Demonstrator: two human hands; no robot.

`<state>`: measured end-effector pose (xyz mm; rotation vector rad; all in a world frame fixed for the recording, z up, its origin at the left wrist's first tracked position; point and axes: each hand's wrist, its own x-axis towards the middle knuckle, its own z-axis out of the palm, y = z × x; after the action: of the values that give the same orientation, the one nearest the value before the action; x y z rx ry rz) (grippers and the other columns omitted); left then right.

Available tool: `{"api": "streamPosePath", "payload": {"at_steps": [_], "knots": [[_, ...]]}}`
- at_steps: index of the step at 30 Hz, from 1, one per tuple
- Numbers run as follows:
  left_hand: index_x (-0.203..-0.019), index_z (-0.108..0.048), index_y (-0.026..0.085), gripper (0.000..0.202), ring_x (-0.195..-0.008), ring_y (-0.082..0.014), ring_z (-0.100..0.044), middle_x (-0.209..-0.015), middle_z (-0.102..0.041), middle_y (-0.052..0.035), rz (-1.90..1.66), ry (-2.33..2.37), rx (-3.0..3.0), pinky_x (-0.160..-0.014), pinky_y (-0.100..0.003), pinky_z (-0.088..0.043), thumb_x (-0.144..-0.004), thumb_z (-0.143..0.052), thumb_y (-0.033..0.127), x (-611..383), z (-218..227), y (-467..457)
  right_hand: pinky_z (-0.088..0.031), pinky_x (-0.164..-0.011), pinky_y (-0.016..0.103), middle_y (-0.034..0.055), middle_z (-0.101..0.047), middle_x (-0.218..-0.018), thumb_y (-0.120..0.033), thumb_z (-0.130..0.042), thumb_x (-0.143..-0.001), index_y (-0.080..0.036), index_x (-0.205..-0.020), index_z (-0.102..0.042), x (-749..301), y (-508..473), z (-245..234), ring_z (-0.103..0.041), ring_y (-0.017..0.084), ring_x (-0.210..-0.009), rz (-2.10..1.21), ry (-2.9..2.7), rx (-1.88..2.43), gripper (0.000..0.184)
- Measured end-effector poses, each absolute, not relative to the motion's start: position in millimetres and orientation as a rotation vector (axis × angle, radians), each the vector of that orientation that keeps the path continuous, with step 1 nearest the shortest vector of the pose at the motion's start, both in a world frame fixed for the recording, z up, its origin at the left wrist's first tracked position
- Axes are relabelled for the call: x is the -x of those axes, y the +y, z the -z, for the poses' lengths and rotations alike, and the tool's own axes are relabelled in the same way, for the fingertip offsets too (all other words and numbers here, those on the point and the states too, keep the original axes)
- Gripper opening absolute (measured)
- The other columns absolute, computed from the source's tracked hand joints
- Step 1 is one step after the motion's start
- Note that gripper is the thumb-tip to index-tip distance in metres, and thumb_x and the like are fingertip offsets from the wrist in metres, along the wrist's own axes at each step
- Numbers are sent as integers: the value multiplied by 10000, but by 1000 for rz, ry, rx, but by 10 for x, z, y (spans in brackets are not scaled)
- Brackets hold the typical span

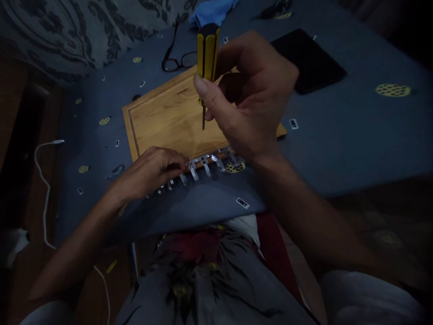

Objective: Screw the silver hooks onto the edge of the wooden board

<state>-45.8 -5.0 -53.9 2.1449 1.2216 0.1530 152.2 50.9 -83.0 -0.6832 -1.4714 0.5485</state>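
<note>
My right hand grips a yellow and black screwdriver, held upright with its thin shaft pointing down over the wooden board. Along the board's near edge lies a metal hook rack, its several shiny hooks sticking out toward me. My left hand rests at the left part of this rack, thumb and fingers pinched on its strip and covering a stretch of it. The screwdriver tip appears above the board, apart from the rack.
Behind the board lie eyeglasses and a blue cloth. A dark flat tablet-like object lies to the right. A white cable hangs at the left. The patterned blue tablecloth covers the table.
</note>
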Motion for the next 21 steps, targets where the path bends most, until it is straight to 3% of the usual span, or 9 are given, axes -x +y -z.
{"api": "streamPosePath", "payload": {"at_steps": [6,12,14,18,21], "knots": [[-983,-761,220,124,-775,-150,-716,-896,-792,-8,-125,1257,-2094,-698,-240,-485,-905,-666,236,556,597,-59,-520,-553,308,-12,-715,-859,-257,-695,-946,-255,-851,-614,-1504,552,857,-599,133,-610,-499,-1440,586,125],[-1075,-749,236,213,-749,-160,-681,-941,-783,-7,-163,1426,-2045,-643,-257,-462,-959,-664,392,698,471,-192,-491,-494,259,-13,-712,-810,-234,-754,-913,-192,-893,-667,-1476,608,900,-581,95,-559,-427,-1413,515,98],[-1091,-744,235,255,-783,-179,-687,-964,-784,-18,-269,1517,-2031,-671,-273,-482,-968,-664,443,727,471,-287,-485,-489,256,-11,-706,-816,-279,-766,-916,-196,-899,-675,-1468,618,913,-581,92,-556,-449,-1404,533,124],[-1172,-720,214,433,-971,-239,-697,-1078,-764,-58,-445,1581,-2065,-827,-339,-537,-955,-705,589,689,655,-509,-452,-456,235,-33,-704,-836,-514,-763,-930,-218,-889,-661,-1459,610,917,-563,64,-509,-478,-1413,576,316],[-1279,-679,200,570,-1092,-282,-658,-1130,-738,-82,-492,1656,-2225,-946,-408,-526,-930,-717,649,607,858,-642,-429,-432,227,-56,-671,-823,-495,-757,-947,-231,-885,-640,-1455,587,910,-572,49,-492,-506,-1404,525,296]]}}
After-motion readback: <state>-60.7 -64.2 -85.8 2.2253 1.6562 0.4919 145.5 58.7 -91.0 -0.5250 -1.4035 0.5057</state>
